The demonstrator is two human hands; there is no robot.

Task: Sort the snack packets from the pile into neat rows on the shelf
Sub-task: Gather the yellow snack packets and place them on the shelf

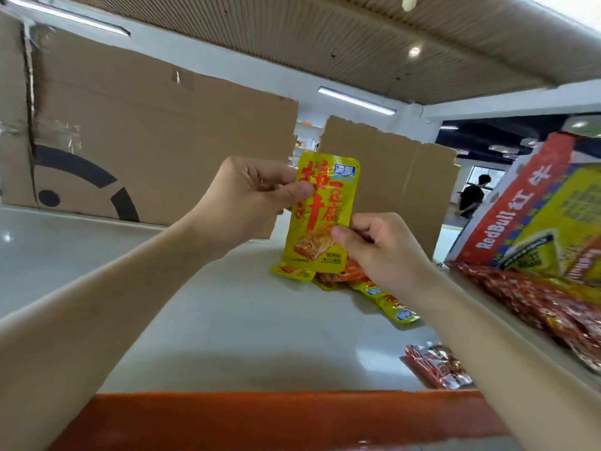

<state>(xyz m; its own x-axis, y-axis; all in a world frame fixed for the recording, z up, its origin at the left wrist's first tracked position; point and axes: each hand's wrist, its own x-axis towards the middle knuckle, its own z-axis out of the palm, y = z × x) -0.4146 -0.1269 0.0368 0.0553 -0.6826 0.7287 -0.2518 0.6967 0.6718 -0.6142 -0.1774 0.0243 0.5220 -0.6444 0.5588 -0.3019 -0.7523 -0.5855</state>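
Orange shelf lip [276, 418]; left hand [250, 196], right hand [380, 245] pinch glossy yellow packet [325, 203].

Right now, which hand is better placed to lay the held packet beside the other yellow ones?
Probably the right hand: it pinches the held packet low, nearest the yellow packets lying on the shelf.

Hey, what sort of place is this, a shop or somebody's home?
Probably a shop being stocked. The left hand and right hand hold a yellow snack packet above a white shelf; more yellow packets lie on it, and a Red Bull carton sits by a heap of red packets.
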